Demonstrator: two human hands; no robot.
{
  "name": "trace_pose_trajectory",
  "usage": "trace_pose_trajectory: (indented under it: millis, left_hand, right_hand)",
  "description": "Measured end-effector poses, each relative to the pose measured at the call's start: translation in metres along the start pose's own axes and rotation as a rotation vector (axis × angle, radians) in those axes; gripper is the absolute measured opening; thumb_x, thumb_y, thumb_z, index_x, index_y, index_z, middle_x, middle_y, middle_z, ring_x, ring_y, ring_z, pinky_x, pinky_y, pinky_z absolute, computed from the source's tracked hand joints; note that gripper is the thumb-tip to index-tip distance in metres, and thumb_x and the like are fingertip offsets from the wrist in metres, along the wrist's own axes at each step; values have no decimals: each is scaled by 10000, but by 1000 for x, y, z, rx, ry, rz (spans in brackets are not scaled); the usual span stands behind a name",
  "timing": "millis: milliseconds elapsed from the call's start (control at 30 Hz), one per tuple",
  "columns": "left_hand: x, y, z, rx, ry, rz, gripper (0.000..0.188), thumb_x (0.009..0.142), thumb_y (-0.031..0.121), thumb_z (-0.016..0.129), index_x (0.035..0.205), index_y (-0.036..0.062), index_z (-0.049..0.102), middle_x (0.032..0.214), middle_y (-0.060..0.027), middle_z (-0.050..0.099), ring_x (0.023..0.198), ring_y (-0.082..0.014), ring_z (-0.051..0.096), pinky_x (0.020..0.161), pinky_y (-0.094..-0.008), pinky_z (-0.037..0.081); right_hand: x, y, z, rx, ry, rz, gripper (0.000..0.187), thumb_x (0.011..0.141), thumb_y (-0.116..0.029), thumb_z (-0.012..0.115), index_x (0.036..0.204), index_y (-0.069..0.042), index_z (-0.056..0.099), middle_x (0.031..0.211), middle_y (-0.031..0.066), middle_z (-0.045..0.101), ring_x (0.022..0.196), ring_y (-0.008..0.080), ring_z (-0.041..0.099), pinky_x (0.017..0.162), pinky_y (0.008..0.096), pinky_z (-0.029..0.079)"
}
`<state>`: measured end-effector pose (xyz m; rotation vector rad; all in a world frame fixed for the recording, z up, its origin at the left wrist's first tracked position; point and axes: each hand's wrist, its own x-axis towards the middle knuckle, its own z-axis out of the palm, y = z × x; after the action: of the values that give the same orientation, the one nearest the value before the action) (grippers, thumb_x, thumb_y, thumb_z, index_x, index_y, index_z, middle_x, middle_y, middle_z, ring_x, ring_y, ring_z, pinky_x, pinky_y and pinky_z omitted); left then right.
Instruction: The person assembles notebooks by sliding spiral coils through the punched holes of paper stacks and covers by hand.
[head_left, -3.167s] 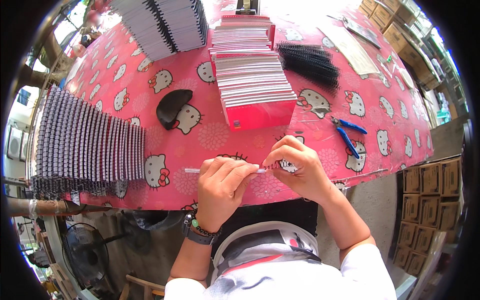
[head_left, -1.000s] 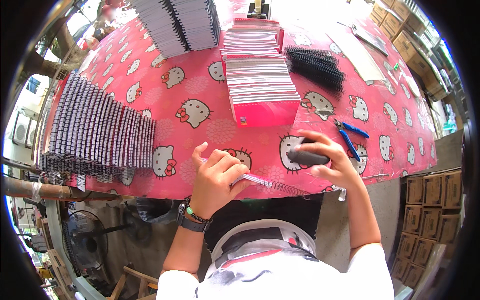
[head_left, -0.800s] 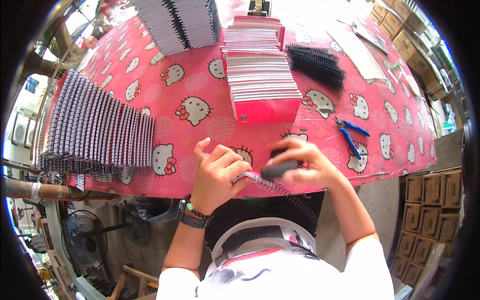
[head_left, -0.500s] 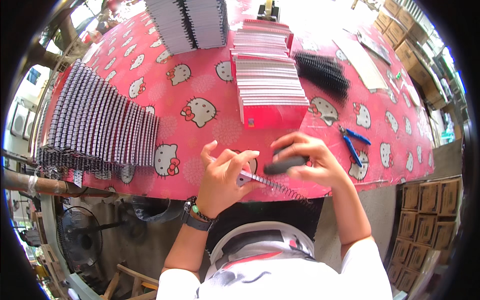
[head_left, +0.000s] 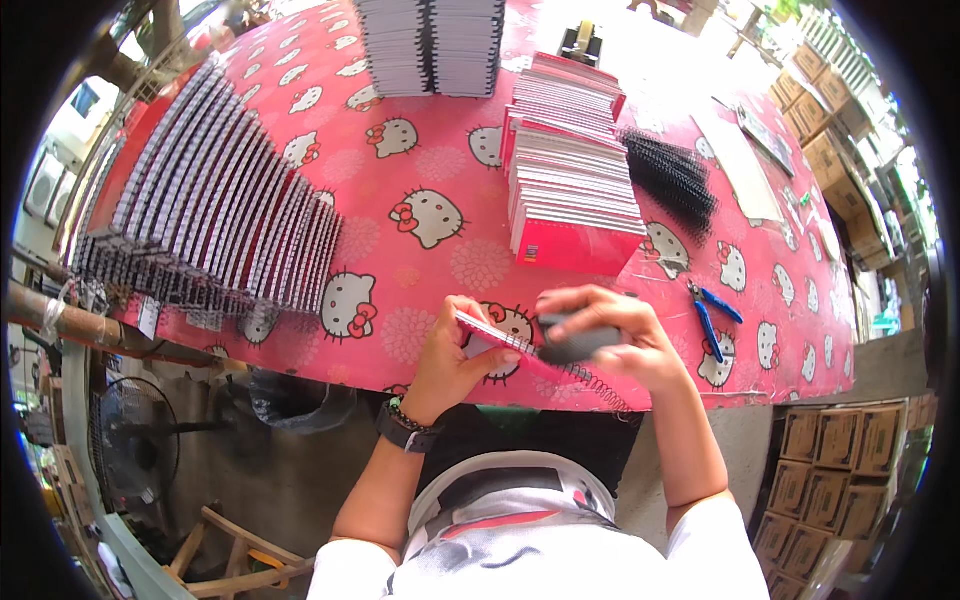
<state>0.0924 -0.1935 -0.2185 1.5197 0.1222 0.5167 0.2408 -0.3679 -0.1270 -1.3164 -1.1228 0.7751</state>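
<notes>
My left hand (head_left: 447,362) grips a small notebook (head_left: 474,327) on edge near the table's front, thumb along its bound side. A thin dark spiral coil (head_left: 603,388) runs along that side, its loose end trailing right over the table edge. In my right hand (head_left: 640,338) is a dark grey rounded block (head_left: 580,346), its exact kind unclear, close beside the coil where it meets the notebook. Fingers and block hide part of the coil. Beyond my hands stands a row of pink-covered notebooks (head_left: 582,243); blue-handled cutting pliers (head_left: 711,318) lie to the right.
Spiral-bound notebooks (head_left: 215,200) are stacked at the left, with taller stacks (head_left: 430,50) at the back. Loose black coils (head_left: 672,182) lie right of the pink row. A tape dispenser (head_left: 582,45) stands behind it. Cardboard boxes (head_left: 835,445) are piled below right.
My left hand has turned the notebook and closed its raised fingers around it. The right hand's dark block now sits close against the coil. The whole view has shifted a little.
</notes>
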Motion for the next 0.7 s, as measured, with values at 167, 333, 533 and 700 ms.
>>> trace_pose_trajectory:
  millis: [167,333,533,700]
  left_hand:
    - [1,0,0,25,-43,7,477,709,120,817,934,96,398,866,-27,472,818,-128,483,753,-278,427]
    - [5,-7,-4,140,-37,106,478,717,139,820,925,89,393,852,-24,466,785,-124,474,713,-279,421]
    - [2,-1,0,21,-24,20,469,730,162,813,957,85,410,879,-30,476,816,-128,481,752,-288,429]
    - [-5,-1,-9,75,-32,1,388,793,133,751,991,80,422,919,-32,486,844,-114,483,766,-273,433]
  right_hand:
    - [11,6,-6,-522,37,175,403,727,-353,712,974,-35,709,1149,135,622,1084,246,575,927,366,432]
    - [24,-4,7,-67,-78,42,410,734,-312,702,986,11,691,1161,162,614,1075,256,576,913,380,445]
    - [30,5,13,-6,-147,-89,380,720,-261,720,1018,-27,694,1101,122,642,1114,267,553,958,385,417]
    - [-2,0,-3,-276,111,-5,404,703,-281,737,1042,-65,698,1146,126,635,1179,310,518,1009,446,376]
